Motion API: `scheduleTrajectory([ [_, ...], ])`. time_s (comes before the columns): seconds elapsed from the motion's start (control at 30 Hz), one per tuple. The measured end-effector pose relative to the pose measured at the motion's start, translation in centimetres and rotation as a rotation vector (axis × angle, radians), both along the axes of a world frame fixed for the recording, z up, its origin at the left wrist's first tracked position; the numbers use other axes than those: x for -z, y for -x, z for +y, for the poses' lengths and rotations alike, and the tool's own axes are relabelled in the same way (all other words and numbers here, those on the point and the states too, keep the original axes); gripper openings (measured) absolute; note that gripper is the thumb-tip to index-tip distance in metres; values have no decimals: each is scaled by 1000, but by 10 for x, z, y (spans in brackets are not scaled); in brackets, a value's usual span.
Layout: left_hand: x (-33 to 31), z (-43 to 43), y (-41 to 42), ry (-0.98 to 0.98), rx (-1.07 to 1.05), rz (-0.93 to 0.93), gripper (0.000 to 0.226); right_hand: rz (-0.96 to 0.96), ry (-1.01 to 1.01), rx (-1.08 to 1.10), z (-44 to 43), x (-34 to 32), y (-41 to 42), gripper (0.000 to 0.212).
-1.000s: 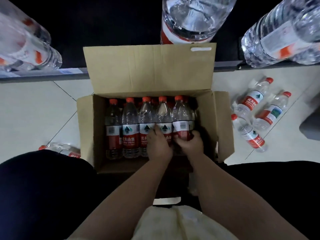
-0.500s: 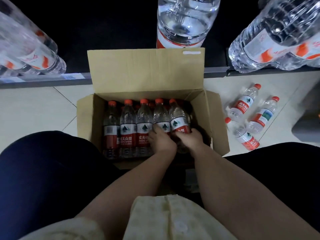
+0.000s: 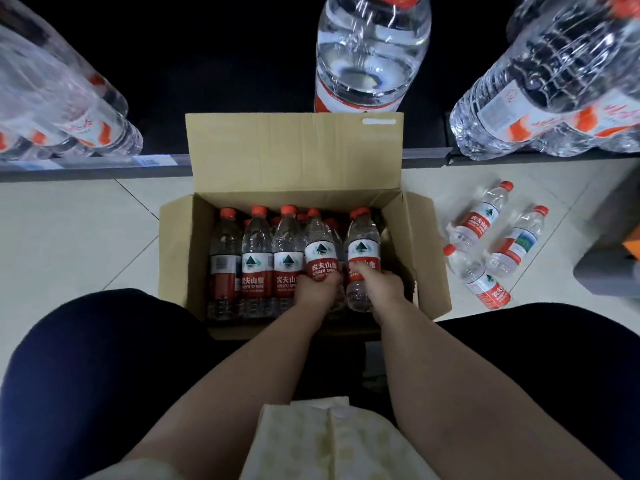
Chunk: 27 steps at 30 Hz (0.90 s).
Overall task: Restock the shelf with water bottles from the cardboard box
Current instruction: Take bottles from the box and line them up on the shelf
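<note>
Gripping 1 water bottle (image 3: pixel 320 252) around its red label, the left hand (image 3: pixel 316 289) sits low inside the cardboard box (image 3: pixel 294 157); the right hand (image 3: pixel 382 286) grips a 2nd bottle (image 3: pixel 362 245) just beside it. The far side of each grip is hidden behind the bottles. Rear rows show only red caps (image 3: pixel 330 221). Beyond the box flap, the shelf (image 3: pixel 426 155) holds large bottles (image 3: pixel 370 53) cut off at the frame edges.

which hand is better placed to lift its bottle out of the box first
Right, probably. The right hand grips the end bottle, with open space beside it in the cardboard box; the left hand grips an inner bottle with bottles on both sides.
</note>
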<state>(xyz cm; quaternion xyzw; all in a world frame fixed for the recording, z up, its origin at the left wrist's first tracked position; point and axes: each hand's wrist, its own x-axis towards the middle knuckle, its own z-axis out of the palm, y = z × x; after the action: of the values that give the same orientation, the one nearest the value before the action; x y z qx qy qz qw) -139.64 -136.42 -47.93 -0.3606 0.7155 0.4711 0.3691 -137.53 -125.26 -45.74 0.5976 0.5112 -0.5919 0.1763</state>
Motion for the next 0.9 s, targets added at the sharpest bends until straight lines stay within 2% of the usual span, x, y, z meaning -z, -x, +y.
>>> scheduleTrajectory([
  [0.17,-44,-6,12,-72,-50,7,50,18,35,-47,0,-29,5,58],
  [0.2,-50,-7,11,-88,-66,-10,54,22,52,-53,-1,-34,4,59],
  [0.27,-64,-9,9,-140,-84,-69,77,35,72,-55,-3,-46,3,62],
  [0.37,-84,-20,7,-160,-163,-49,54,80,104,-55,-5,-62,1,70],
  [0.43,-94,-27,4,-199,-182,-43,53,154,127,-69,-7,-70,-3,73],
  [0.53,-111,-33,-2,-256,-198,59,63,263,145,-126,-10,-88,-6,74],
  [0.7,-170,-43,9,-366,-162,262,43,434,106,-213,-12,-146,7,59],
  [0.9,-246,-46,50,-503,-24,501,51,659,-26,-175,-6,-222,38,41],
])
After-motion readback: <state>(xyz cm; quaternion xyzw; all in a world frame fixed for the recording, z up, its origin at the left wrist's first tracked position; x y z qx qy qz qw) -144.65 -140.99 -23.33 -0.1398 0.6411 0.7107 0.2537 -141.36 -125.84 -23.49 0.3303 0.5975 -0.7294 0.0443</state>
